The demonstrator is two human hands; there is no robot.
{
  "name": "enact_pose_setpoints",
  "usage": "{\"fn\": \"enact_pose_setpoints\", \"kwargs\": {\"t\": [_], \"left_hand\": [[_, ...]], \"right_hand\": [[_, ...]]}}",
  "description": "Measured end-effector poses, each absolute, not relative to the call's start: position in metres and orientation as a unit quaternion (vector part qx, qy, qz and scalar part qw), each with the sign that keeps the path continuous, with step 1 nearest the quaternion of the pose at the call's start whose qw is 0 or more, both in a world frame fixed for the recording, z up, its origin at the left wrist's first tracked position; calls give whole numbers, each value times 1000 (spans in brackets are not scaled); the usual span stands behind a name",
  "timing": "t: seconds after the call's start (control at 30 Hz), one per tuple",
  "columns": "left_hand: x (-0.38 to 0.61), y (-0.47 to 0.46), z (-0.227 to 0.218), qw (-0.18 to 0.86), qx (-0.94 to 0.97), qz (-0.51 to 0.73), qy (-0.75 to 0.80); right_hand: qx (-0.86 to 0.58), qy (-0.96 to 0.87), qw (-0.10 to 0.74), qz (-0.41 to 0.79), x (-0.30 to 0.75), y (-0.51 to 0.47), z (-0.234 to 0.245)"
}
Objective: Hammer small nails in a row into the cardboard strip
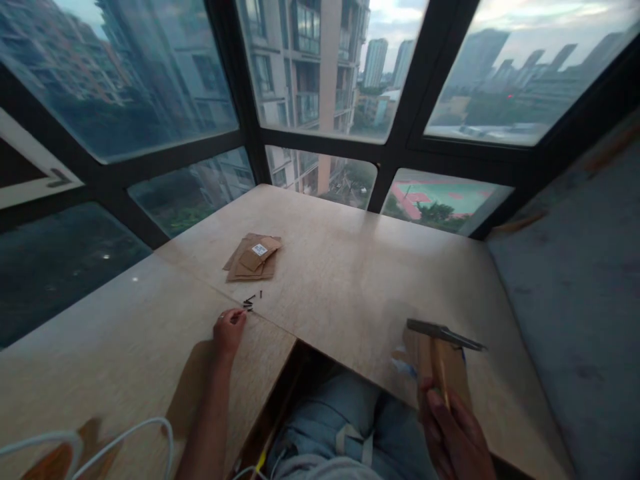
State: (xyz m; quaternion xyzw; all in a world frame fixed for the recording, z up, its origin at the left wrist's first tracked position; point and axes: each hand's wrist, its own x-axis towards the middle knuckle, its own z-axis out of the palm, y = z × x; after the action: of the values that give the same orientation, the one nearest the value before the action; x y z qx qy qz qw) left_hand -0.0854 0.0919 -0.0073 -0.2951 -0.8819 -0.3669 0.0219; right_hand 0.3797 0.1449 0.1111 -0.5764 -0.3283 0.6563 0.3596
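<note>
Several small nails (249, 302) lie loose on the desk (350, 267), just far-right of my left hand (229, 331), their long axes mixed. Left grip narrow; cannot tell if it pinches one. Right hand (457, 433), well apart, holds the hammer (440, 353).

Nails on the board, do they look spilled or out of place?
Yes: the nails lie loose and scattered on the board beside the left hand, outside any box. The cardboard packets behind them are stacked askew. The right hand grips a hammer.
</note>
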Motion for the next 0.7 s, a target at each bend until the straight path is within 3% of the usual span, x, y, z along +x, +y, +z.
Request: {"fn": "enact_pose_setpoints", "kwargs": {"t": [0.27, 0.5, 0.7], "left_hand": [[-82, 89, -3, -4, -232, -332, -914], [-75, 98, -6, 9, -265, -237, -935], [-67, 98, 1, -10, -345, -290, -893]], "right_hand": [[-471, -444, 433, 627, 382, 171, 108], [-476, -468, 407, 624, 395, 159, 101], [-530, -432, 381, 622, 405, 144, 90]]}}
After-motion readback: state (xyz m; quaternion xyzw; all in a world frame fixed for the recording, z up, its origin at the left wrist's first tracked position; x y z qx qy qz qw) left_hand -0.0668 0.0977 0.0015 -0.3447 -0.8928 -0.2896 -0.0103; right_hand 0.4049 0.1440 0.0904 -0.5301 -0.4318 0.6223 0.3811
